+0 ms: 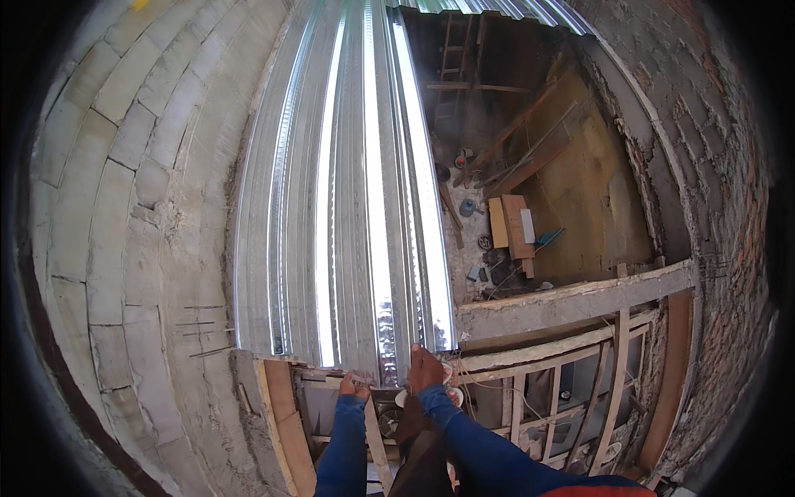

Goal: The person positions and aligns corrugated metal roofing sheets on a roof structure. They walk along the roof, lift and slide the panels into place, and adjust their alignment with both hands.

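A long ribbed metal decking sheet (301, 207) stretches away from me, shiny and silver with bright reflections along its ridges. My left hand (354, 386) is closed on its near edge, left of the middle, with the fingertips curled at the rim. Closer to the sheet's near right corner, my right hand (426, 369) grips the same edge, its thumb side on top and the other fingers hidden. Both my arms, in blue sleeves, reach straight forward. Whether other sheets lie under this one, I cannot tell.
A block wall (124, 224) rises on the left, with thin rods (207, 331) sticking out. Right of the sheet is a deep opening onto a lower floor with boards (515, 225). A concrete beam (571, 302) crosses its near side. Wooden framing (617, 356) spans gaps below me. A brick wall (720, 166) stands right.
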